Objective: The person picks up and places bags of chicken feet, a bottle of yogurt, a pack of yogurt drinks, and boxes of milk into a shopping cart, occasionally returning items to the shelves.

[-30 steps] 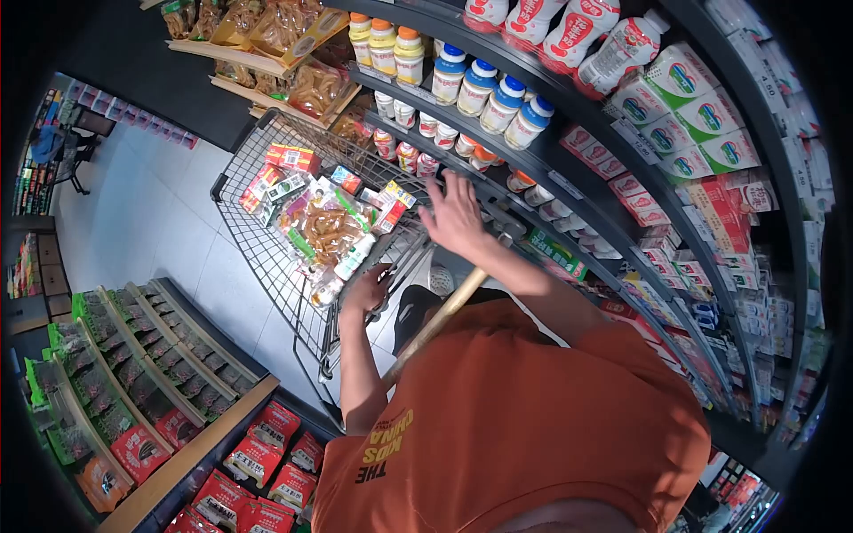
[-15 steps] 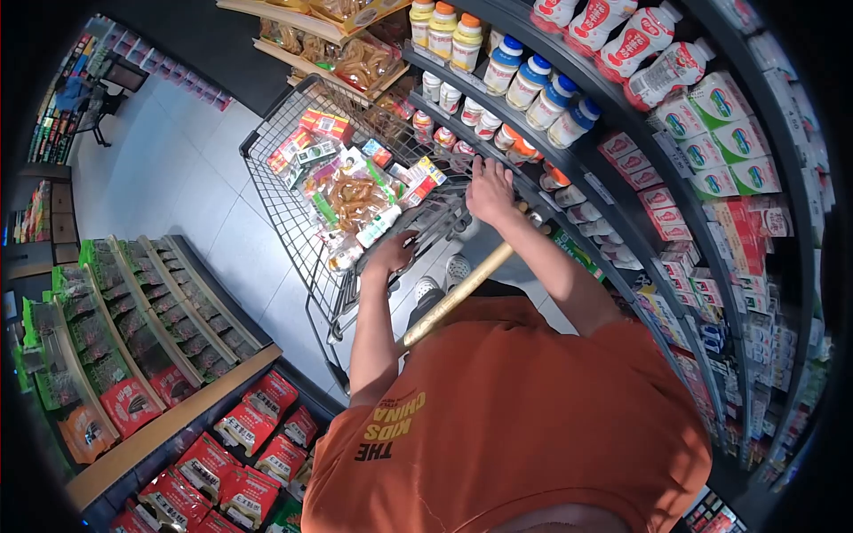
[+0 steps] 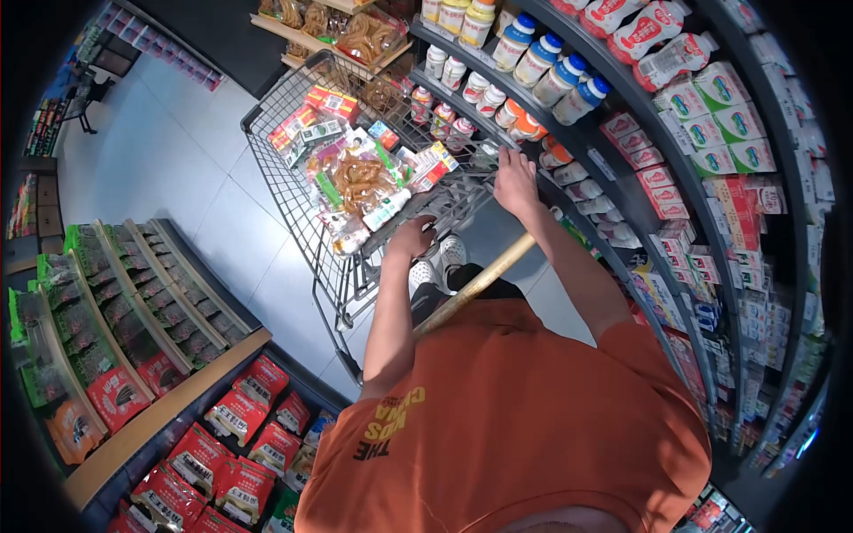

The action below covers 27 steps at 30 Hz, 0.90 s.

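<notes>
Between the bottle shelves and the snack rack, wire cart sits ahead of me, loaded. Contents: brown snack pack mid-pile, white bottle leaning beside it, red-yellow boxes toward the far end. Left hand at the cart's near end, fingers curled partway; can't tell if they've closed on the frame. Right hand at the shelf-side corner, fingers loosely bent; can't confirm a hold there either. Yellowish bar slants between my forearms and shirt.
</notes>
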Each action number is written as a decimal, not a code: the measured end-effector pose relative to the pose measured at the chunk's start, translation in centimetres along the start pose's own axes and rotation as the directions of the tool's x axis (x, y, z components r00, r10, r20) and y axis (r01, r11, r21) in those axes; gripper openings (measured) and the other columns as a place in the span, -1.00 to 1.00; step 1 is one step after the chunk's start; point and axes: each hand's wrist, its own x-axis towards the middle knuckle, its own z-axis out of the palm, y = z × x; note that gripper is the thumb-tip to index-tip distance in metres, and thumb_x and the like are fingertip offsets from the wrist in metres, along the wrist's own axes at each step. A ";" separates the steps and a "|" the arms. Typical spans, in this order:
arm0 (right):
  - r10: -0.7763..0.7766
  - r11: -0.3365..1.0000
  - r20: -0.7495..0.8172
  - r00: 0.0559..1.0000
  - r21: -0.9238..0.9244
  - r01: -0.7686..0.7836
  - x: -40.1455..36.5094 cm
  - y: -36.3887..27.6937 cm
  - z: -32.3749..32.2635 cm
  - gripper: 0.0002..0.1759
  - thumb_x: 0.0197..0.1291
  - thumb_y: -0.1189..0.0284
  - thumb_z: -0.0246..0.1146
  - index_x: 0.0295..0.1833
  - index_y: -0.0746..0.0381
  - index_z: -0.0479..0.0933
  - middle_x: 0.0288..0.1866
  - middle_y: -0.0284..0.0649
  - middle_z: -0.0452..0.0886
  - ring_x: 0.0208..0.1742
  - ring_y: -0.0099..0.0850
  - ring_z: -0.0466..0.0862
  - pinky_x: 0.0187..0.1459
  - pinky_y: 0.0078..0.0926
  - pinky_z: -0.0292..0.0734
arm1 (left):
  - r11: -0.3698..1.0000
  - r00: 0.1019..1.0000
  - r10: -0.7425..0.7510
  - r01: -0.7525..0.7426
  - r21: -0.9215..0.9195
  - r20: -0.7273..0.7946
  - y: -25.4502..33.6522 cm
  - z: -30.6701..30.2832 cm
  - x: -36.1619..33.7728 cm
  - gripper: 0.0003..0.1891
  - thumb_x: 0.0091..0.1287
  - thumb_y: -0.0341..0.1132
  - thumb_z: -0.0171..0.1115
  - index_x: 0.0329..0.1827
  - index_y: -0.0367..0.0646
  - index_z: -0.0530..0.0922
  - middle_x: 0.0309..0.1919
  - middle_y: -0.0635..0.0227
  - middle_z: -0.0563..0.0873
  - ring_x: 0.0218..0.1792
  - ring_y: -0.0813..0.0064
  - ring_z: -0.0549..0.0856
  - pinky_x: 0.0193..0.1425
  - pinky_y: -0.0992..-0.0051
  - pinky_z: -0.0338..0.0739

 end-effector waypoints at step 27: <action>0.117 0.988 0.227 0.967 0.073 -0.136 -11.3 10.3 -5.2 -0.21 0.11 0.39 0.31 0.43 0.50 0.26 0.29 0.09 0.43 0.37 -0.04 0.42 0.37 -0.03 0.27 | 0.999 0.998 -0.052 0.052 -0.006 0.022 10.2 12.6 -7.6 -0.56 0.41 -0.09 0.21 0.35 0.15 0.54 -0.03 -0.05 0.75 0.06 -0.04 0.72 0.17 0.15 0.57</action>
